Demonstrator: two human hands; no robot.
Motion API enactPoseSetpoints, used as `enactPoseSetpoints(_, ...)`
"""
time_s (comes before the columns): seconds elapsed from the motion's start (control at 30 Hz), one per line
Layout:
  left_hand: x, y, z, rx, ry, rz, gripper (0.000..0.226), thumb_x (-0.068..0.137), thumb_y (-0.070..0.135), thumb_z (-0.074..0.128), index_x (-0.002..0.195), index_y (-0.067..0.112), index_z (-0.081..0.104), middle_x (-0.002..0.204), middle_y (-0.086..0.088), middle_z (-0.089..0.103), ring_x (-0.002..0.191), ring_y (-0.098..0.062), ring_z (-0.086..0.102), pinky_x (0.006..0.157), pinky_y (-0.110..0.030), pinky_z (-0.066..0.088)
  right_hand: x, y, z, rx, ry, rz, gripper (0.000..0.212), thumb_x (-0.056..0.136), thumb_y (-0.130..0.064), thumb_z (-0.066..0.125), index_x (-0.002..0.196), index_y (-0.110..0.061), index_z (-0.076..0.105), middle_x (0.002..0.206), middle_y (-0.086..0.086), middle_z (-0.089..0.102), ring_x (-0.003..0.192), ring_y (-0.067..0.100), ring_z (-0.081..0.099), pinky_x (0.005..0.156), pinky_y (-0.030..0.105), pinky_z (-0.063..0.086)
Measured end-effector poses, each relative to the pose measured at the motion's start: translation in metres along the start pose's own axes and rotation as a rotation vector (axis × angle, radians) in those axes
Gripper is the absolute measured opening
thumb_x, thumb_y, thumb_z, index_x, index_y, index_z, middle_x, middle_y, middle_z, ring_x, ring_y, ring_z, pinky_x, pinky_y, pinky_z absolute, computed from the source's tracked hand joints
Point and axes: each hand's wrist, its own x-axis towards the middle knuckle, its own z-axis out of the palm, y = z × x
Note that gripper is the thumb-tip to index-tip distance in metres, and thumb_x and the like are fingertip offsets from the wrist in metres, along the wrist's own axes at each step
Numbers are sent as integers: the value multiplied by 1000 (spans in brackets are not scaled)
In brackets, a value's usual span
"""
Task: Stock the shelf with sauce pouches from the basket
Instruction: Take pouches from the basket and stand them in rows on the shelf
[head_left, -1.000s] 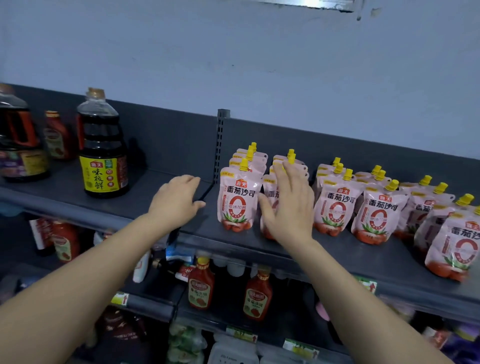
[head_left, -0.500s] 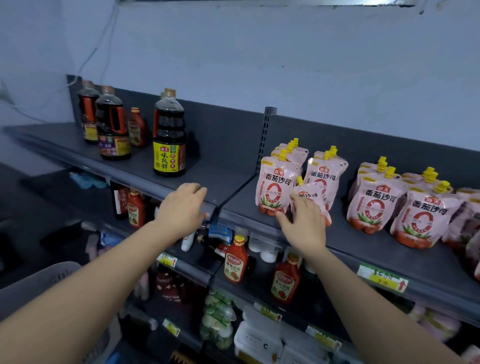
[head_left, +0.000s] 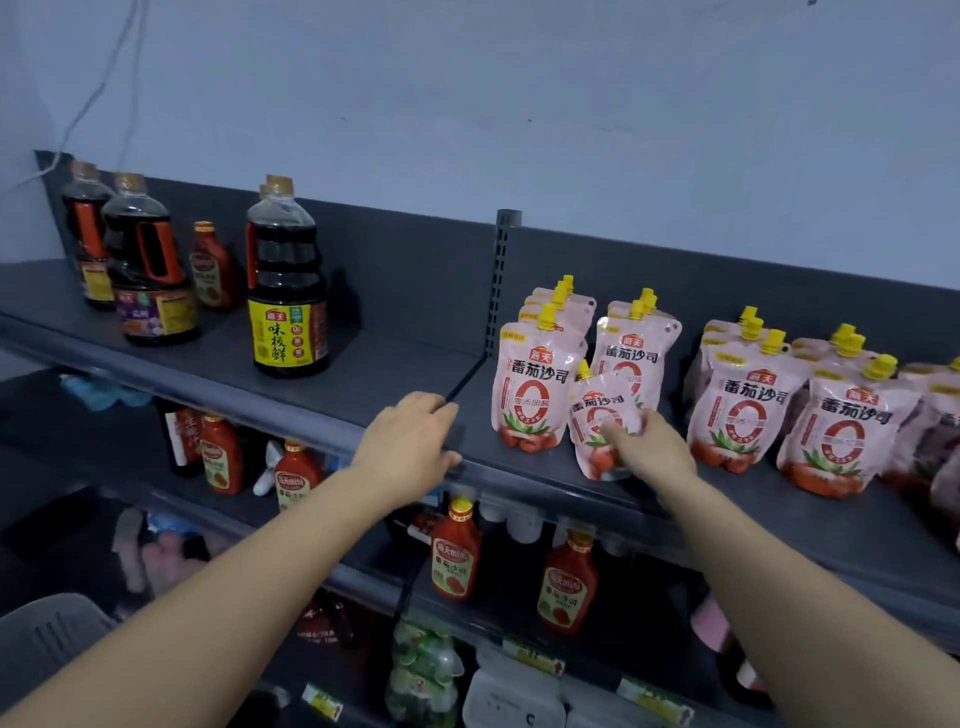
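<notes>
Cannot read the price tags (head_left: 533, 659): too small. Cannot count the back pouches (head_left: 574, 305), hidden behind the front pouches (head_left: 535, 384). Shows only a corner of the basket (head_left: 49, 629), cut by the left edge. Cannot make out the blurred goods (head_left: 156, 561) beside it.

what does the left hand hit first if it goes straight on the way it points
Probably the leftmost front pouch: the left hand points over bare shelf toward it. Depth is unclear, so it may pass beside it.
</notes>
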Motion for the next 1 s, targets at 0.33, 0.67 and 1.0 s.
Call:
enactPoseSetpoints(0.33, 48, 8, 9, -82, 14, 145, 49, 91, 40, 57, 134, 18, 48, 136, 0, 49, 128, -21, 40, 101, -39, 40, 29, -4, -3, 606, -152, 332, 35, 73, -3, 80, 102, -2, 60, 100, 18, 71, 72, 31, 68, 37, 25, 47)
enactPoseSetpoints(0.67, 68, 66, -8, -172, 33, 255, 20, 94, 28, 48, 95, 14, 63, 99, 1, 61, 97, -23, 55, 79, -41, 50, 17, 16, -18, 890, -34, 176, 38, 72, 12, 73, 101, -6, 56, 99, 13, 70, 81, 26, 68, 50, 28, 52)
enactPoseSetpoints(1.0, 83, 122, 19, -500, 17, 202, 66, 88, 22, 63, 144, 20, 27, 121, -5, 61, 105, -24, 60, 83, -38, 50, 10, 36, -26, 939, -153, -27, 48, 69, 19, 71, 108, -7, 58, 103, 10, 73, 94, 25, 71, 65, 30, 59)
